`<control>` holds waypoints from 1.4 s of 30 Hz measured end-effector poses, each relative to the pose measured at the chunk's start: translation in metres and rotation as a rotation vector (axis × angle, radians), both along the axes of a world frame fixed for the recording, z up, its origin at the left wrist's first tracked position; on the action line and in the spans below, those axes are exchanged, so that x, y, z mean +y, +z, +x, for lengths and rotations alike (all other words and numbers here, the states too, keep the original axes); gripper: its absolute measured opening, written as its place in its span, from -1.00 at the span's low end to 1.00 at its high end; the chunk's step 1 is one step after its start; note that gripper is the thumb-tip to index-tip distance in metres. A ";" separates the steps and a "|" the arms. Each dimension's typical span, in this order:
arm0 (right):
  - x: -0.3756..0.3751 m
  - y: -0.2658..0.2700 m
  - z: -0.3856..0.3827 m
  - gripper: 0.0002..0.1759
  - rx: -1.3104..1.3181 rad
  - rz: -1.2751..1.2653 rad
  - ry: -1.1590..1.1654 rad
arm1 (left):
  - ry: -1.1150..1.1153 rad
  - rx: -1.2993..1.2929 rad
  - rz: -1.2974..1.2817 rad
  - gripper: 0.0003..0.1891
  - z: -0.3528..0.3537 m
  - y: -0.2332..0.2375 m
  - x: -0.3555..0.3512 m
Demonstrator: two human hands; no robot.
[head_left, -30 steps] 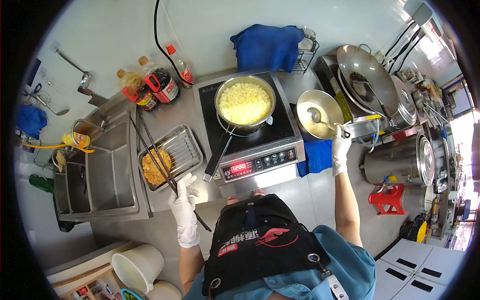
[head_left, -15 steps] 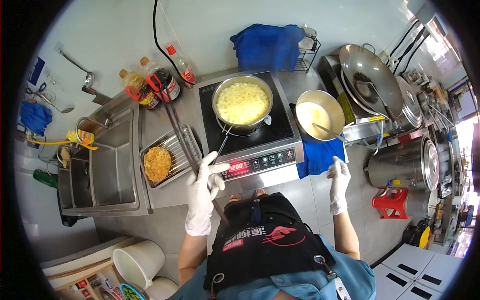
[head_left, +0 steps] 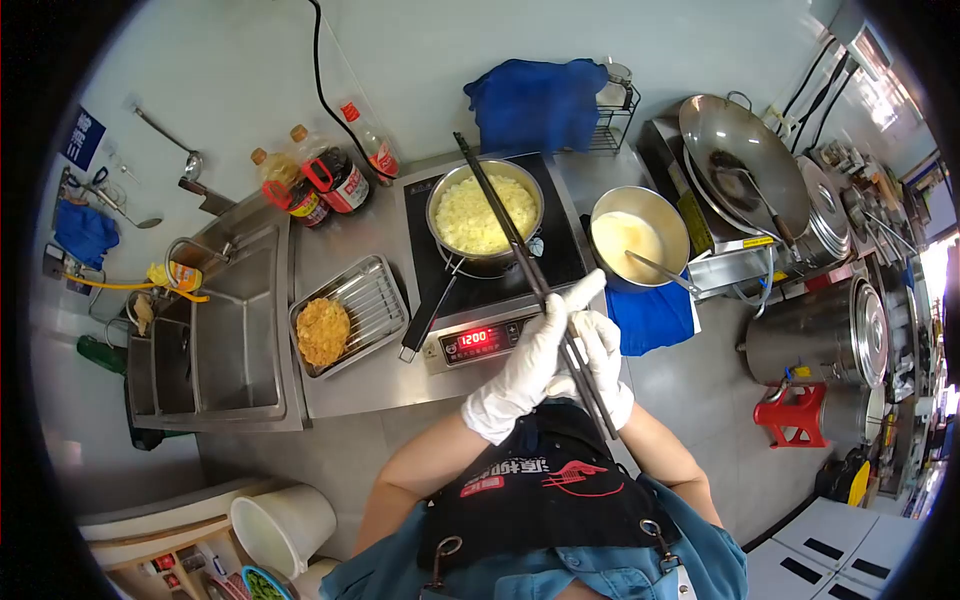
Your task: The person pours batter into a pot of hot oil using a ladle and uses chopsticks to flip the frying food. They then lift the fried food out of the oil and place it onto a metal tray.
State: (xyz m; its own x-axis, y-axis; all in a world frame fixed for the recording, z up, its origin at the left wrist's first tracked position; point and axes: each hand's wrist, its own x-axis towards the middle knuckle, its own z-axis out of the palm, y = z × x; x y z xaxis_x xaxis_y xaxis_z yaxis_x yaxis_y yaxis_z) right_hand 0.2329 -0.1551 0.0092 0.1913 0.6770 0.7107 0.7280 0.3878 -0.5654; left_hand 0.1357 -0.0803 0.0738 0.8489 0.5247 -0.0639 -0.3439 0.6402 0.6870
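Long dark chopsticks point(head_left: 505, 215) slant from above the pan down to the apron. Both gloved hands meet on them in front of the cooktop. My left hand point(head_left: 530, 370) is wrapped round them, and my right hand point(head_left: 597, 360) grips their lower part. Under their upper ends, a pan point(head_left: 436, 228) of pale yellow chopped food point(head_left: 480, 215) sits on the induction cooktop point(head_left: 560, 215), whose red display reads 1200. The pan's black handle point(head_left: 430, 315) points toward the front left.
At left, a golden fried piece point(head_left: 323, 332) lies on a racked tray point(head_left: 380, 312), beside a sink point(head_left: 235, 340) and bottles point(head_left: 340, 180). A pot point(head_left: 664, 208) with pale liquid and a spoon, a blue cloth point(head_left: 655, 320) and a wok point(head_left: 745, 160) are at right.
The chopsticks have swung from over the tray to over the pan. My left hand moved right; my right hand came in from the right and closed on them. The pan's handle is now uncovered.
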 end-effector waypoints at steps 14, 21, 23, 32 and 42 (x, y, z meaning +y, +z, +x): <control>0.003 0.049 0.049 -0.37 1.548 0.122 0.103 | 0.449 0.416 0.716 -0.63 -0.072 -0.015 0.021; -0.004 0.035 0.069 -0.60 1.642 0.208 0.086 | 0.799 0.762 0.469 -0.70 -0.157 -0.035 0.054; -0.003 0.032 0.065 -0.63 1.635 0.215 0.072 | 0.805 0.820 0.463 -0.69 -0.183 -0.074 0.064; 0.012 0.009 0.065 -0.67 1.785 0.266 0.039 | 0.749 0.794 0.380 -0.70 -0.195 -0.081 0.090; 0.042 0.018 0.064 -0.76 1.465 0.066 -0.035 | 0.748 0.783 0.353 -0.73 -0.196 -0.084 0.095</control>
State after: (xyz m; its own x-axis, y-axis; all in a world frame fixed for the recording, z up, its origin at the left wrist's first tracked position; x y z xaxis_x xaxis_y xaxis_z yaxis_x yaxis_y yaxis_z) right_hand 0.2971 -0.1132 0.0273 0.7688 0.6317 -0.0998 -0.4591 0.4364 -0.7738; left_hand -0.0599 0.0144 -0.0104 0.1066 0.9765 -0.1873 0.0446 0.1835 0.9820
